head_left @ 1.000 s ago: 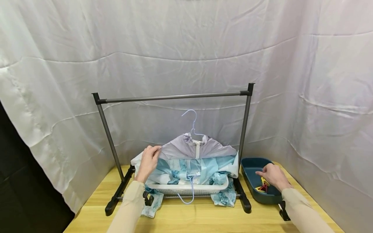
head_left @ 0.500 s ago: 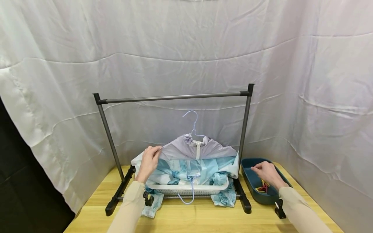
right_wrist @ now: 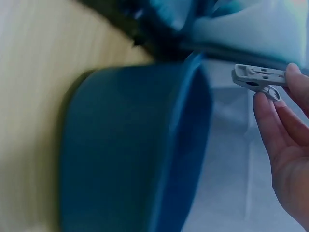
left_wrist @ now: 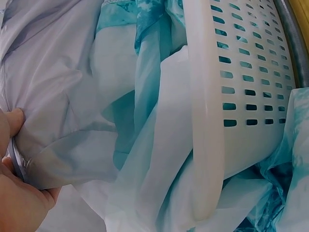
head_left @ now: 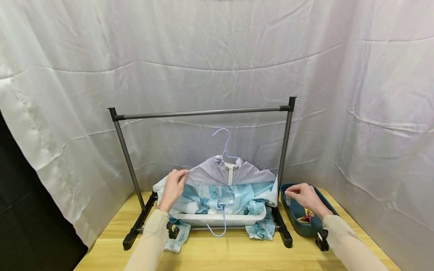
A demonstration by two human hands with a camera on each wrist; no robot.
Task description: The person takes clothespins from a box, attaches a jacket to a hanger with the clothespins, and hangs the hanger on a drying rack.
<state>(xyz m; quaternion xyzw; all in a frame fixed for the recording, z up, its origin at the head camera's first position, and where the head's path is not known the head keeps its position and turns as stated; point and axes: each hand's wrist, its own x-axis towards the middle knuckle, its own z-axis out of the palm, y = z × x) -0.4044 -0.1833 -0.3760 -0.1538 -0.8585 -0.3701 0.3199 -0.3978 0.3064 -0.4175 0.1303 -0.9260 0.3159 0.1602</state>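
Note:
In the head view, my left hand [head_left: 173, 190] pinches the left shoulder edge of a lilac zip jacket [head_left: 207, 171]. The jacket hangs on a pale blue hanger [head_left: 226, 141] whose hook points up, off the rail. From the left wrist view, thumb and fingers grip the lilac cloth [left_wrist: 53, 96] along its edge. My right hand [head_left: 306, 197] is over the dark teal tub [head_left: 296, 227]. Between its thumb and fingers it pinches a grey clothespin [right_wrist: 260, 77], plain in the right wrist view.
A metal garment rack [head_left: 203, 113] stands on the wooden table [head_left: 217, 256]. Under it, a white perforated basket [head_left: 217, 220] holds blue-and-white clothing [head_left: 247, 192]; a second hanger [head_left: 222, 226] hooks down over its front. Yellow and red clips [head_left: 307, 216] lie in the tub.
My right hand has moved left and slightly up over the tub, and a clothespin now shows at its fingertips. The left hand keeps its grip on the jacket.

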